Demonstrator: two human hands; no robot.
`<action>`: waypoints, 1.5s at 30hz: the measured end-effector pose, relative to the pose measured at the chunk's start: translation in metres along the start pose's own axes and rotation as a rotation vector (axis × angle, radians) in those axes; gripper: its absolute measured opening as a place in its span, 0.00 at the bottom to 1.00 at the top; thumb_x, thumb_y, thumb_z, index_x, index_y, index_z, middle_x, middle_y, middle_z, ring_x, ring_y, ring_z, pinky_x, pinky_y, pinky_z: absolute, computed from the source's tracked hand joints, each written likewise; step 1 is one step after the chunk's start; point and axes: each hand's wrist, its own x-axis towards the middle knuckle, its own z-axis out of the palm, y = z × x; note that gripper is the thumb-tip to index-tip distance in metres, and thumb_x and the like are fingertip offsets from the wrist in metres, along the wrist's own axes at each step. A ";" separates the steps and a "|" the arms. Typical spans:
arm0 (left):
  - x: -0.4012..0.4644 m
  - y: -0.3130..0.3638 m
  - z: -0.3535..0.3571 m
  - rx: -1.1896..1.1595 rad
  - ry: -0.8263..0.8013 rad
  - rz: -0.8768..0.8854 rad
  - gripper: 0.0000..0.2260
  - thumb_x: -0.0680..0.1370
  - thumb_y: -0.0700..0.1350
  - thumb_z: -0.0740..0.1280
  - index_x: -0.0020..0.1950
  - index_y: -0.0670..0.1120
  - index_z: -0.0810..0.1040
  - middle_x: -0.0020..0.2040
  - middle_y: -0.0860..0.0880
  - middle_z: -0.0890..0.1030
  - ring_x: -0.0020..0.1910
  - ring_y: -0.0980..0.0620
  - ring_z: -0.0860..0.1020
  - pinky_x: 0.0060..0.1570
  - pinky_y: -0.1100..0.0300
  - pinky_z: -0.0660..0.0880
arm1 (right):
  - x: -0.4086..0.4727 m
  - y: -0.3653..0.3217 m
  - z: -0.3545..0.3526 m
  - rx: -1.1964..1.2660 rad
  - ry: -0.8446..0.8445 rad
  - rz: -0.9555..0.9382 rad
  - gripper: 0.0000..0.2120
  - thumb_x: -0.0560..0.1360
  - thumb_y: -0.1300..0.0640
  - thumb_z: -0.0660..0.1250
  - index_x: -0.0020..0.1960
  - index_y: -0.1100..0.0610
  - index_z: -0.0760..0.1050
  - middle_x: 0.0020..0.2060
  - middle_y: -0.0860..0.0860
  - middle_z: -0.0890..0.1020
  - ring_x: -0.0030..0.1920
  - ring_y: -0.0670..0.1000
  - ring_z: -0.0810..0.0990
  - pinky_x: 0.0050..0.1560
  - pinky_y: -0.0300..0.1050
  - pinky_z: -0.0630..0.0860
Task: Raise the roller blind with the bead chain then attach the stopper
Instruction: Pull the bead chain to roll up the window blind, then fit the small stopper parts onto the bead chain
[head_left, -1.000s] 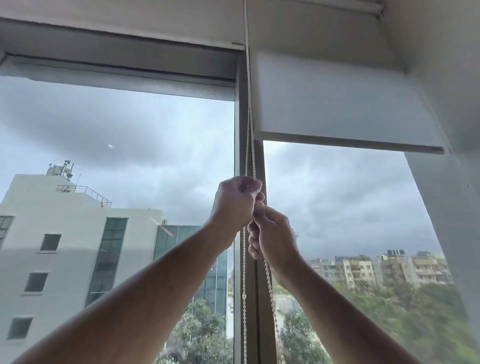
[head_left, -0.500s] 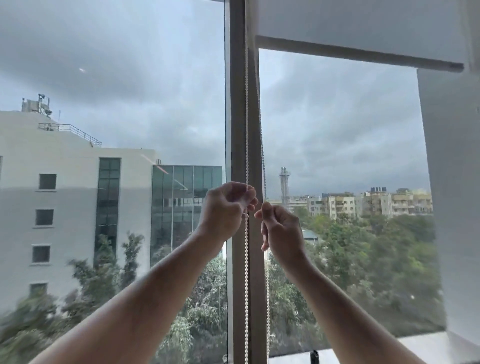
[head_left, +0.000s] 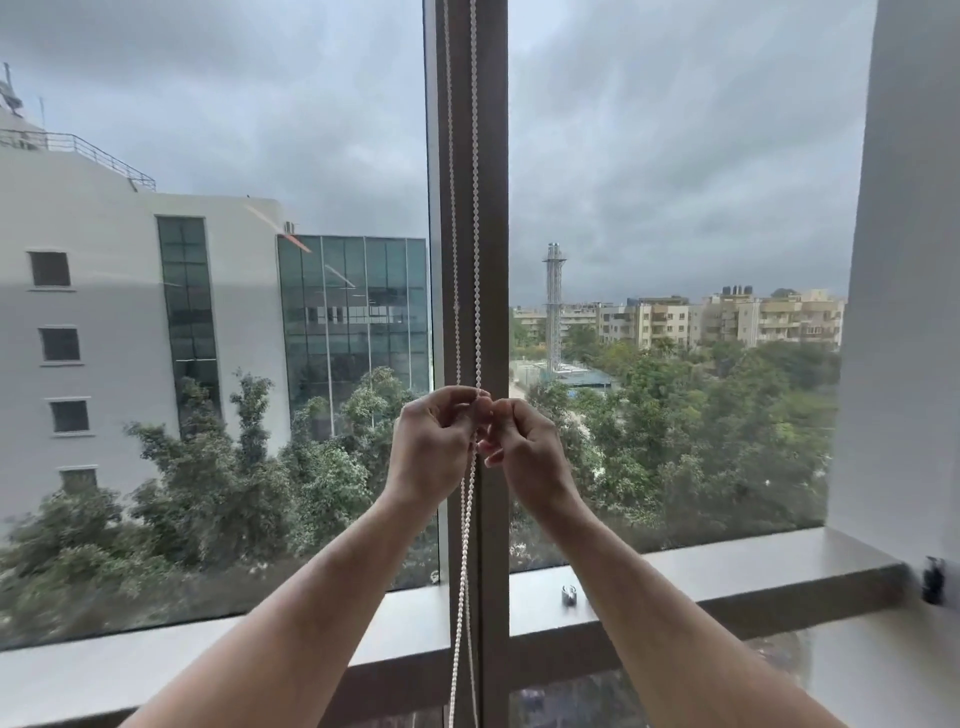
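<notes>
Chain is the thing here: in the head view, a thin white plastic bead chain (head_left: 476, 208) hangs down the brown window mullion (head_left: 493, 260) at frame centre. Left hand (head_left: 434, 449) and right hand (head_left: 527, 452), fingertips together, pinch it. It looks light, limp and slippery; pinching between beads should grip best. No stopper is discernible.

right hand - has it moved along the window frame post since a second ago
Cannot tell for sure: the camera tilted down, so the blind left the view. The right hand sits beside the window post at the bead chain, meeting the left hand as before.
</notes>
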 end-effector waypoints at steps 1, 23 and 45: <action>-0.003 -0.006 0.000 -0.006 0.005 -0.011 0.04 0.76 0.41 0.72 0.46 0.49 0.84 0.40 0.48 0.87 0.38 0.48 0.84 0.44 0.47 0.82 | -0.005 0.007 0.000 0.021 -0.015 0.020 0.11 0.83 0.56 0.60 0.45 0.54 0.78 0.34 0.49 0.80 0.34 0.47 0.78 0.36 0.47 0.77; -0.111 -0.140 0.015 0.040 -0.063 -0.305 0.04 0.74 0.41 0.74 0.43 0.50 0.85 0.35 0.47 0.85 0.36 0.51 0.82 0.45 0.53 0.80 | -0.093 0.201 -0.080 -0.348 0.305 0.554 0.07 0.78 0.56 0.66 0.54 0.56 0.76 0.46 0.53 0.82 0.48 0.55 0.80 0.51 0.49 0.77; -0.144 -0.185 0.029 0.079 -0.018 -0.433 0.05 0.73 0.41 0.74 0.41 0.51 0.85 0.36 0.43 0.85 0.37 0.48 0.81 0.50 0.41 0.80 | -0.044 0.305 -0.104 -0.515 0.218 0.717 0.23 0.71 0.56 0.72 0.65 0.58 0.75 0.59 0.59 0.81 0.61 0.60 0.77 0.65 0.52 0.73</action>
